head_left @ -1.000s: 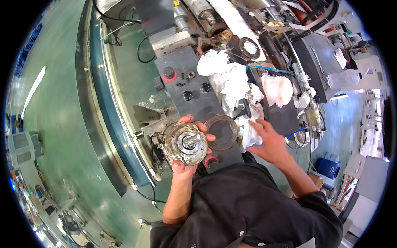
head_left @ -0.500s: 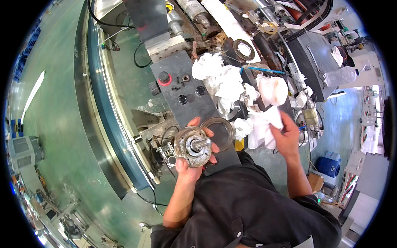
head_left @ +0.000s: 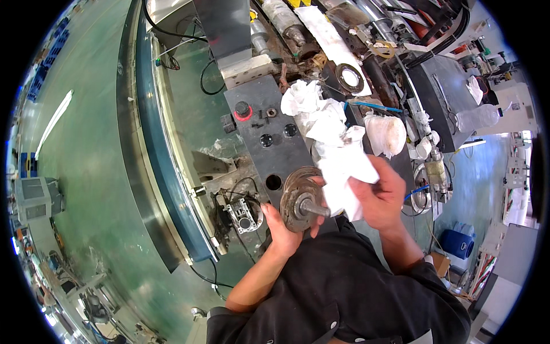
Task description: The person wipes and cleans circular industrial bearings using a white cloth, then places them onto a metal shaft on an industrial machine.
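Note:
My left hand [head_left: 281, 234] grips a round, worn metal flange with a short shaft [head_left: 295, 212] by its rim. The shaft points to the right and toward me. Behind the flange, a metal ring [head_left: 302, 173] on the dark plate is partly hidden. In my right hand [head_left: 384, 198], pinched between thumb and fingers, is a white paper wipe [head_left: 342, 178]. The wipe hangs just right of the flange, close to the shaft; I cannot tell whether they touch. Crumpled white wipes [head_left: 326, 123] lie beyond it.
The dark metal plate [head_left: 252, 137] bears a black knob [head_left: 243, 109], small screws and round holes. To the right stands a white paper roll [head_left: 385, 136]. A blue pen-like stick [head_left: 375, 106], a flat ring [head_left: 349, 78] and a clear bottle [head_left: 478, 119] sit farther off.
My left hand has moved right with the flange and tilted it, so the shaft points more rightward. My right hand has brought the wipe left, close to the flange. The view has shifted slightly.

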`<state>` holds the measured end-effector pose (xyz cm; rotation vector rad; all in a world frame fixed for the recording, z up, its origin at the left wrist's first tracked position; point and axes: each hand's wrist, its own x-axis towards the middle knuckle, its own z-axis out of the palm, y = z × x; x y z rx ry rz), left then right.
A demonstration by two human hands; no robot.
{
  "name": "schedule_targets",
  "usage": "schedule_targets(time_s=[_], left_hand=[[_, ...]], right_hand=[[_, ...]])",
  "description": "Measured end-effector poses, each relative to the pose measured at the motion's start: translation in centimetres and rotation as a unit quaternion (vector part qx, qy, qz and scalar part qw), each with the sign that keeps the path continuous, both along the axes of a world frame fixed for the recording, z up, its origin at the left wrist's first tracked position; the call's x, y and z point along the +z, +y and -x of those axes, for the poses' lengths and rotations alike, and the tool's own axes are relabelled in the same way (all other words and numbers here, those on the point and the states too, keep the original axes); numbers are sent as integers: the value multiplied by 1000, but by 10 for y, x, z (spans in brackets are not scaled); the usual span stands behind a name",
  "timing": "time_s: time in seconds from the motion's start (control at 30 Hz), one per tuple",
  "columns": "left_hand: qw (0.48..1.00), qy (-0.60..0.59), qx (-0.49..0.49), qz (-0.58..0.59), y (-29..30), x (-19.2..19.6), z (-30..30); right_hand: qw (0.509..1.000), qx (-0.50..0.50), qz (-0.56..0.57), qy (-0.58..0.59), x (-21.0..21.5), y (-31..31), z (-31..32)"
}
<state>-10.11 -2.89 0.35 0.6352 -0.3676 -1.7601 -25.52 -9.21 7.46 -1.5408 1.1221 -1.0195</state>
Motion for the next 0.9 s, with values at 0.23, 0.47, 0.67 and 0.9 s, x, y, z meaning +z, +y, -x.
schedule_targets(time_s=[0.23,0.47,0.67,0.9], left_hand=[[992,-80,-56,-85,10,8,-6],[988,-102,-110,-42,14,9,-12],[988,-79,-78,-106,26,20,5],[982,107,-81,-129,10,25,5]], right_hand=[[934,298,177,85,10,-36,-23],[930,359,-24,80,-5,-39,-29],[929,294,-227,-14,-32,-27,-10],[912,256,-303,-100,-37,-20,-5]])
